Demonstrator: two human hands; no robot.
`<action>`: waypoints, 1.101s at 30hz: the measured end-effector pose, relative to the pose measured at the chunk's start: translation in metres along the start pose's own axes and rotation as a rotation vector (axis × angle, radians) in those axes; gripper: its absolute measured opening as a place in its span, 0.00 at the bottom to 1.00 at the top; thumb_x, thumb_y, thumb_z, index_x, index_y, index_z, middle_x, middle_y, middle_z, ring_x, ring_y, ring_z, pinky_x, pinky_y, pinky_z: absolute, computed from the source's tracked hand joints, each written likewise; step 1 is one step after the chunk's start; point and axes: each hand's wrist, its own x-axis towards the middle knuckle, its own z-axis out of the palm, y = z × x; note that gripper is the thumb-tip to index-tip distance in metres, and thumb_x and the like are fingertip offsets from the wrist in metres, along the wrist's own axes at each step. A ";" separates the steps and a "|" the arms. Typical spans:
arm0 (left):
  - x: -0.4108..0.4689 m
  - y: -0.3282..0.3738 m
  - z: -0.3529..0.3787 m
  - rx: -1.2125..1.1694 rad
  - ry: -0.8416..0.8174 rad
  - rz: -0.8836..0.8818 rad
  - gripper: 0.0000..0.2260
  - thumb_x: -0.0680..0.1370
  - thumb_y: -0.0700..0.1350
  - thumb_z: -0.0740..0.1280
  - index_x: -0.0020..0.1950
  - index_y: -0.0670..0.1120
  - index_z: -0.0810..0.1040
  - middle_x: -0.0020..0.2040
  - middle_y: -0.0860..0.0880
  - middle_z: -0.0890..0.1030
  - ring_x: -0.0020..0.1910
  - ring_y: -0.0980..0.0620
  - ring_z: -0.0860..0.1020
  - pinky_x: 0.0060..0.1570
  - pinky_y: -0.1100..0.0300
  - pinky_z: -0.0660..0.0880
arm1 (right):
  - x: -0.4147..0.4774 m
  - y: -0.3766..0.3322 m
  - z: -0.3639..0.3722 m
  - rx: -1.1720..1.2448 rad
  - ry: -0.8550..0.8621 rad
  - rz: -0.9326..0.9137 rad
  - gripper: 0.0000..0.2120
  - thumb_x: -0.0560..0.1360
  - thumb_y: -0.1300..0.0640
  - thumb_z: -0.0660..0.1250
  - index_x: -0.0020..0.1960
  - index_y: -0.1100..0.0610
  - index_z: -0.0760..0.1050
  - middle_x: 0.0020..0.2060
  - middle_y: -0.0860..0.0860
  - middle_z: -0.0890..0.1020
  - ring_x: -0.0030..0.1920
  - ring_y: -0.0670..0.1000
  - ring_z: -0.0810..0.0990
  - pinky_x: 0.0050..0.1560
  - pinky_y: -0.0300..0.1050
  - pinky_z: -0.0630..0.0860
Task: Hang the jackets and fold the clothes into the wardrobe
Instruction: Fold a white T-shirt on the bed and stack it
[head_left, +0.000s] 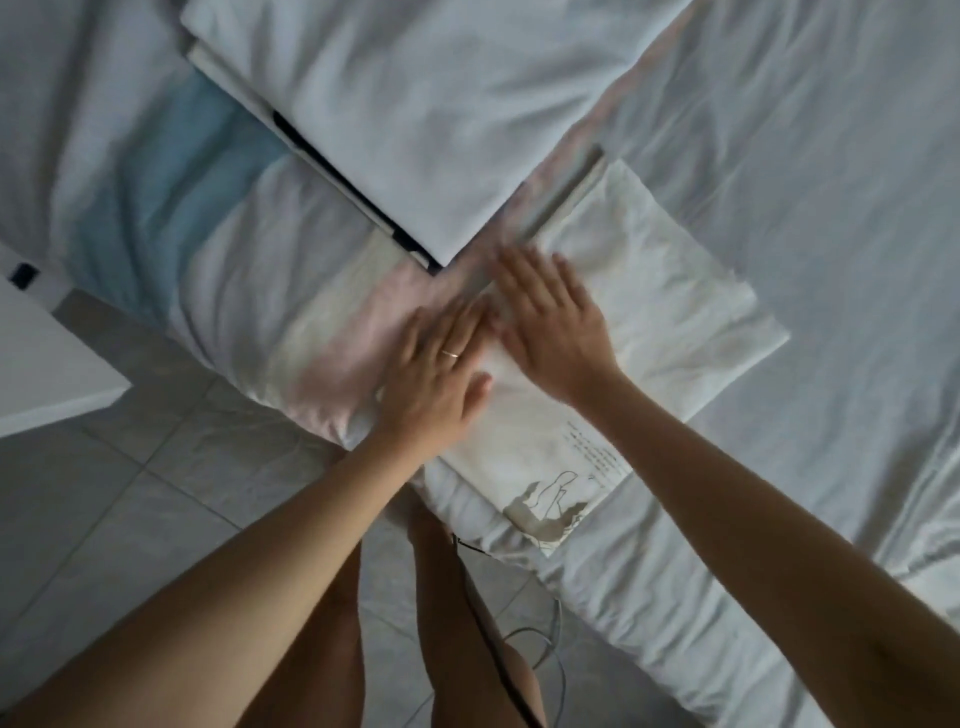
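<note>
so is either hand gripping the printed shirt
No, the left hand and right hand lie flat with straight fingers, not curled round the shirt.

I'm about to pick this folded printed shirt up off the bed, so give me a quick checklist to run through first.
1. Hands on target: left hand and right hand lie flat on the printed shirt: ok.
2. Grip for lifting: fingers are straight, no grip on the cloth: not ok.
3. Fold: the shirt looks flat and squared: ok.
4. Support: the shirt rests on the bed, printed corner near its edge: ok.
5. Folded stack lies beside the shirt, not on it: ok.
6. Floor: a cable lies by the feet: not ok.
</note>
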 end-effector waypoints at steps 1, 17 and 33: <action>-0.002 -0.005 0.004 0.043 -0.026 0.006 0.30 0.77 0.54 0.57 0.77 0.44 0.59 0.77 0.45 0.59 0.76 0.48 0.57 0.73 0.45 0.54 | -0.010 0.011 0.003 -0.060 -0.053 -0.061 0.26 0.81 0.47 0.52 0.74 0.58 0.63 0.73 0.55 0.66 0.74 0.54 0.63 0.73 0.52 0.58; 0.052 0.032 -0.003 0.117 0.028 0.433 0.30 0.74 0.45 0.61 0.77 0.45 0.59 0.77 0.47 0.59 0.76 0.48 0.55 0.71 0.39 0.48 | -0.087 0.045 -0.018 -0.040 -0.125 0.163 0.30 0.81 0.45 0.48 0.77 0.60 0.52 0.76 0.55 0.56 0.77 0.49 0.50 0.76 0.46 0.45; 0.168 0.072 -0.030 0.207 -0.036 0.300 0.30 0.79 0.57 0.52 0.78 0.50 0.48 0.79 0.44 0.47 0.75 0.33 0.46 0.70 0.34 0.43 | -0.107 0.064 -0.012 -0.025 -0.062 0.787 0.28 0.79 0.43 0.51 0.77 0.47 0.54 0.77 0.49 0.55 0.77 0.54 0.53 0.73 0.59 0.38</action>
